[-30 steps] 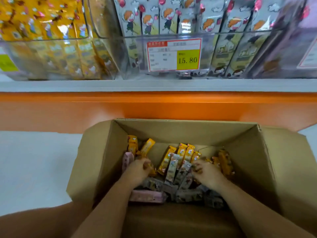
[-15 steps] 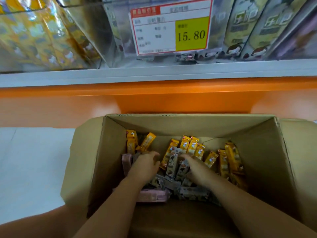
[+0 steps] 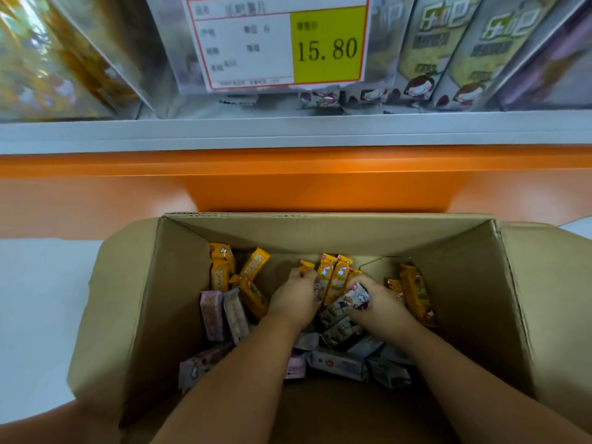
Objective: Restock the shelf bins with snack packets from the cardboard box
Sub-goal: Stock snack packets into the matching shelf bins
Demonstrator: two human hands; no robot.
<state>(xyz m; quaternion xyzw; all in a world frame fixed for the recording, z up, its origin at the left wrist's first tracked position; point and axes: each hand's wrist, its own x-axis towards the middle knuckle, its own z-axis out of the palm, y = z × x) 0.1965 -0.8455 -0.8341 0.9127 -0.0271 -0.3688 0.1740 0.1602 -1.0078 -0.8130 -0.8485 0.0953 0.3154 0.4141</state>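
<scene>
Two hands reach down into an open cardboard box (image 3: 474,315) that sits on the pale floor (image 3: 41,315) against the orange base (image 3: 320,187) of a shelf. The left hand (image 3: 296,301) has its fingers curled around the upright yellow packets (image 3: 331,277) near the middle of the box, pinching one small yellow packet (image 3: 306,265) at its top end. The right hand (image 3: 381,304) is closed around a grey packet (image 3: 357,298) with a cartoon print, which sticks out between thumb and fingers and tilts toward the left hand. Both forearms come in from the bottom edge and cross over the near wall of the box.

More snack packets lie loose in the box: yellow ones (image 3: 221,267) lean against the far left corner, another yellow group (image 3: 416,293) stands along the right side, pink packets (image 3: 211,315) stand beside the left wall, and grey packets (image 3: 339,366) lie flat in a heap under the wrists.

Above the box runs the grey shelf edge (image 3: 288,133). On the shelf stand clear bins (image 3: 128,59); the middle one carries a price tag (image 3: 278,43) reading 15.80 on a yellow-green patch, and grey-green packets (image 3: 426,59) with cartoon faces stand upright in it to the right of the tag. The bin on the left holds blurred golden packets (image 3: 38,59).
</scene>
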